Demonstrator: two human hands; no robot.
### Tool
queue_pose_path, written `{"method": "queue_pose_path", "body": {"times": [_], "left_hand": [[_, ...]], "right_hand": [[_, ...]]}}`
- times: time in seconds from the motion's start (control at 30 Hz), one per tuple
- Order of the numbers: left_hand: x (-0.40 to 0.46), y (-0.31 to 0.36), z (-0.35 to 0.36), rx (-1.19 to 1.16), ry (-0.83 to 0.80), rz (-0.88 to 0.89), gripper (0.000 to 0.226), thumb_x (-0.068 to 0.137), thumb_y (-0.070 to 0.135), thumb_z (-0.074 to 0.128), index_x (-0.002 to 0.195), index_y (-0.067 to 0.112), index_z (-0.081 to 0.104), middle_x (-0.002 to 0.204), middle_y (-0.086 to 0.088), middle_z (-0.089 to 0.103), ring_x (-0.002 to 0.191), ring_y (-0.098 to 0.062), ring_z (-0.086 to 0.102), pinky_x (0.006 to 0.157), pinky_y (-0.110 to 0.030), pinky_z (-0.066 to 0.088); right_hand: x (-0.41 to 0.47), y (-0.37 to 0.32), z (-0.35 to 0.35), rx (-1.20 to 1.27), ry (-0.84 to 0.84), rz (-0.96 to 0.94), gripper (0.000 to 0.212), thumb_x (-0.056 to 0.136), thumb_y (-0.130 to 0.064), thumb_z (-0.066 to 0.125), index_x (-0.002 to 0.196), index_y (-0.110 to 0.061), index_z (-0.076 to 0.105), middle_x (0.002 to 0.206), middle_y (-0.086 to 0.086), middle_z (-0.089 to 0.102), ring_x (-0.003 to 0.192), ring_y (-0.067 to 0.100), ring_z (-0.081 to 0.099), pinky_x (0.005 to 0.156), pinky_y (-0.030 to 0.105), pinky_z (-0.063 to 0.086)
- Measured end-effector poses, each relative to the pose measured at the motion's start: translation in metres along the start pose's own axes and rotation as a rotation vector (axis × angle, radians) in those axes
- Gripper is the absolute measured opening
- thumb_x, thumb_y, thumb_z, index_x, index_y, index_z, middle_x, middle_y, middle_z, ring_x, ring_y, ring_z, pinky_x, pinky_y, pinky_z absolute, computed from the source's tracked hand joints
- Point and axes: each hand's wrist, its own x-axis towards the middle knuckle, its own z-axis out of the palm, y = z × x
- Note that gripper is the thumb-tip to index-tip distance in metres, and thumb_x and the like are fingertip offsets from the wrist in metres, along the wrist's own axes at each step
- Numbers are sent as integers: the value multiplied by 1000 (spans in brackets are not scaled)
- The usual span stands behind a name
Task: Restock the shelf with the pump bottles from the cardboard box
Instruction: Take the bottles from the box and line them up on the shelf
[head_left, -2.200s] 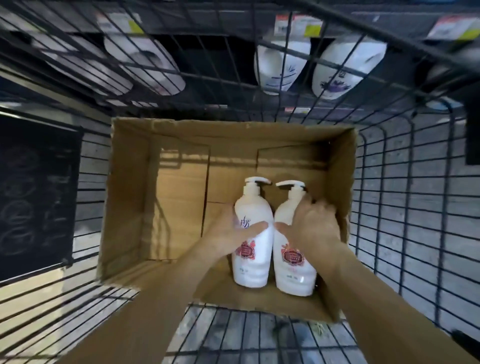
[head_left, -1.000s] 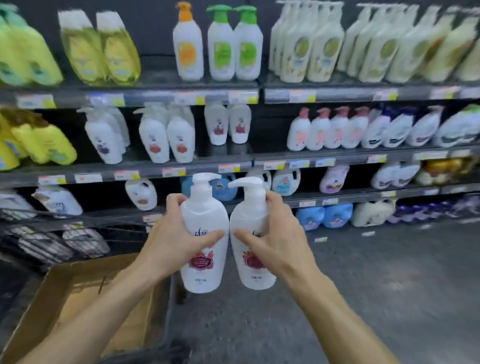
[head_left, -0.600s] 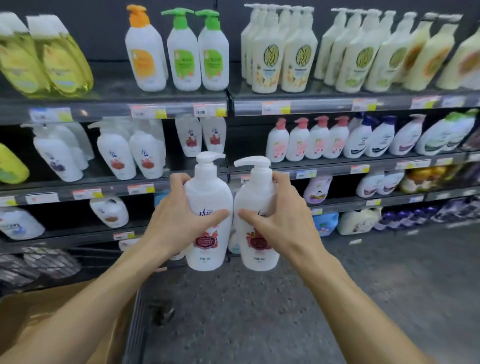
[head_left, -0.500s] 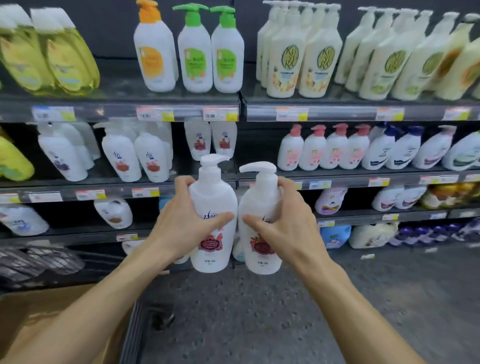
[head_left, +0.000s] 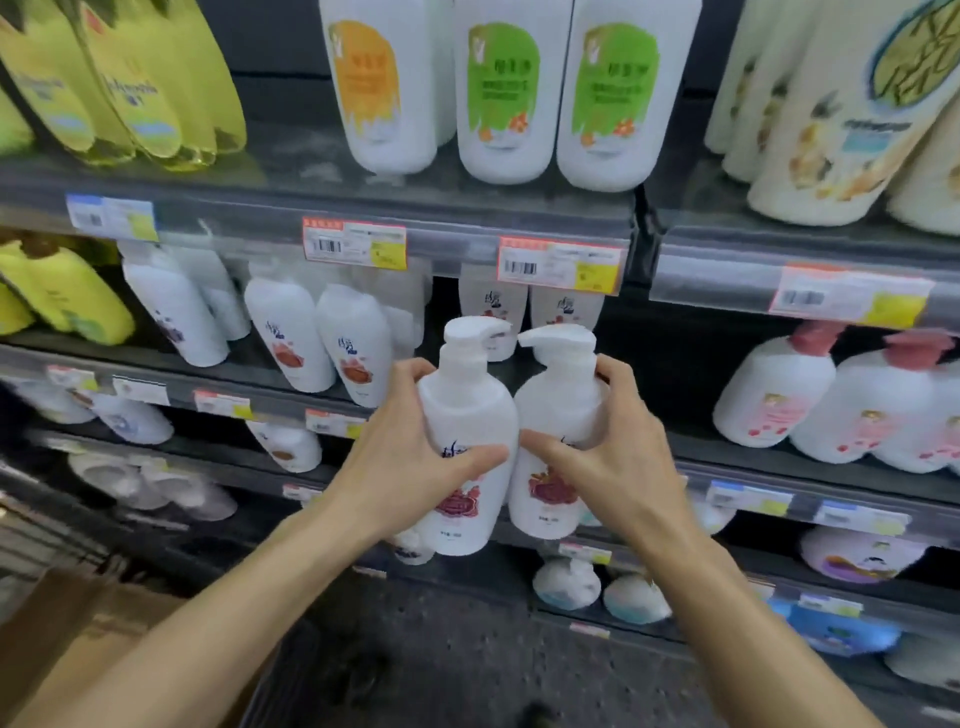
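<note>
My left hand (head_left: 410, 457) grips a white pump bottle (head_left: 465, 410) with a red label. My right hand (head_left: 613, 462) grips a matching white pump bottle (head_left: 563, 410) beside it, the two touching side by side. I hold both upright in front of the second shelf (head_left: 675, 447), level with a dark gap where two like bottles (head_left: 530, 312) stand far back. More of the same bottles (head_left: 322, 338) stand to the left of the gap. A corner of the cardboard box (head_left: 78, 623) shows at the lower left.
The top shelf (head_left: 363, 208) carries yellow, orange-label and green-label bottles, with price tags along its edge. Pink-capped bottles (head_left: 831, 400) stand right of the gap. Lower shelves hold several white and blue containers. Grey floor lies below.
I lifted both bottles out of the box, turned to the shelves and moved closer. The bottles have risen to the level of the second shelf's gap.
</note>
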Motion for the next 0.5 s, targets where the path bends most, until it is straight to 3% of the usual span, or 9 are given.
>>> {"method": "queue_pose_path", "body": {"times": [0.1,0.27,0.4,0.5], "left_hand": [[22,-21,16,-1,28,-6,76,62,52,81,114,41,26,109,21,56,99,1,58,80,-27,50],[36,-50,34,-42,45,4,69,62,51,81,101,56,24,103,22,61,90,8,62,72,-13,49],[38,-66,39,-106,45,29,68,61,49,81,97,62,25,96,23,64,85,17,61,64,-7,51],[39,-75,40,-155,46,49,68,59,50,82,101,58,28,98,19,68,85,10,66,73,-18,56]], "right_hand": [[29,28,14,37,-50,-30,76,66,-46,84,125,-47,35,120,-9,60,105,12,62,83,39,56],[61,52,23,103,-129,-29,66,63,-41,87,111,-53,43,102,-17,63,86,2,67,73,30,58],[85,49,21,201,-63,-68,64,63,-34,87,114,-44,50,97,-12,66,78,-2,68,64,27,59],[107,45,18,283,10,-76,65,69,-22,86,122,-31,50,105,-7,66,80,2,70,59,21,59]]}}
